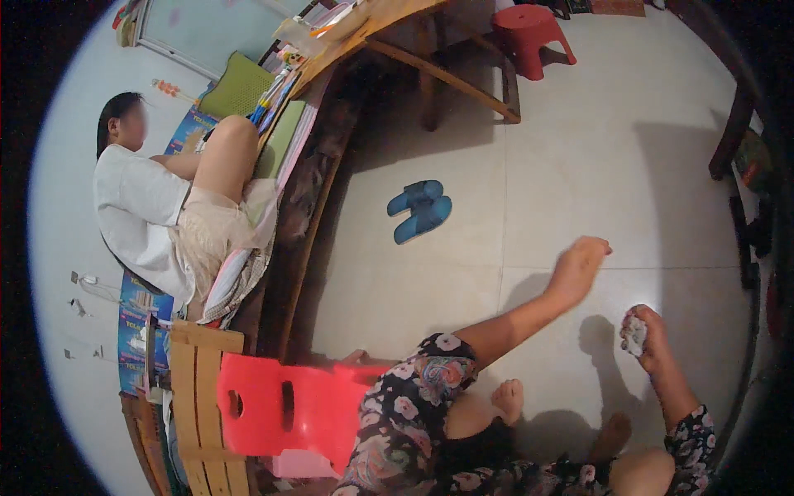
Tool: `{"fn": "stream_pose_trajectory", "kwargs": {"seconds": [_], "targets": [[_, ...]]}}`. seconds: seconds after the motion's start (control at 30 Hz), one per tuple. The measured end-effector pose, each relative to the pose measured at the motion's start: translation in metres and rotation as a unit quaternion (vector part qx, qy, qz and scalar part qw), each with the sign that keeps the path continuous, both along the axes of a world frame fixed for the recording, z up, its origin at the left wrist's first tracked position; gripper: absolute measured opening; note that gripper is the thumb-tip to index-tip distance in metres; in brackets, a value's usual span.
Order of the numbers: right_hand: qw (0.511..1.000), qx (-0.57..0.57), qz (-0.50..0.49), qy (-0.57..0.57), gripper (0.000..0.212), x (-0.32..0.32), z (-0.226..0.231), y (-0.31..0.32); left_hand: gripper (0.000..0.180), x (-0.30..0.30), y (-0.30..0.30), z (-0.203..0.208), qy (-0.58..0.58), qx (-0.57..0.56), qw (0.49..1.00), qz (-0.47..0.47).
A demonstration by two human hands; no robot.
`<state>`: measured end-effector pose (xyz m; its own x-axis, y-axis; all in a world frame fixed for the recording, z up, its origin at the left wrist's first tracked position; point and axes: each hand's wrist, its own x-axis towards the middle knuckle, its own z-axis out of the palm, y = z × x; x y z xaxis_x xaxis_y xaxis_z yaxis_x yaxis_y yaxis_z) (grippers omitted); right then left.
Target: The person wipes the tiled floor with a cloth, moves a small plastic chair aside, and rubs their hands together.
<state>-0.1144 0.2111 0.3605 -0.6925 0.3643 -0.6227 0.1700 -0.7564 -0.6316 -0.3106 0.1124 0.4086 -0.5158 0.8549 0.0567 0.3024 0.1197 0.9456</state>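
My left hand point(581, 266) reaches out over the tiled floor, its fingers curled in and pressed together. Whatever lies inside them, if anything, is hidden. Lower and to the right, my right hand point(651, 341) is closed around a small whitish-grey crumpled thing point(634, 337) with darker specks; I cannot tell its kind. The two hands are apart. Both arms come out of dark floral sleeves. Below them show my bare foot point(508, 401) and bent knee point(643, 473).
Blue slippers point(422, 212) lie on the pale tiles point(571, 149). A red plastic chair point(289, 405) stands beside me at left. A person point(157, 190) sits on a wooden bench near a cluttered table point(364, 29). A red stool point(531, 37) stands at the back.
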Motion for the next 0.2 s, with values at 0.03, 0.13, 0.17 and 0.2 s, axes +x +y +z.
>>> {"fn": "stream_pose_trajectory", "kwargs": {"seconds": [0.03,0.13,0.17,0.2], "targets": [[1.0,0.004,-0.008,-0.004,0.021,0.009,-0.004,0.006,0.033,-0.013,0.0,0.01,-0.154,0.023,0.988,0.019],[0.999,0.016,-0.024,-0.031,0.024,0.036,-0.024,0.018,0.023,-0.04,-0.015,0.034,-0.195,0.015,0.963,0.186],[0.999,0.016,-0.023,-0.046,0.027,0.041,-0.033,0.019,0.022,-0.055,-0.026,0.038,-0.194,-0.012,0.957,0.217],[0.998,0.014,-0.016,-0.06,0.029,0.046,-0.041,0.017,0.022,-0.071,-0.04,0.039,-0.16,-0.028,0.954,0.254]]}}
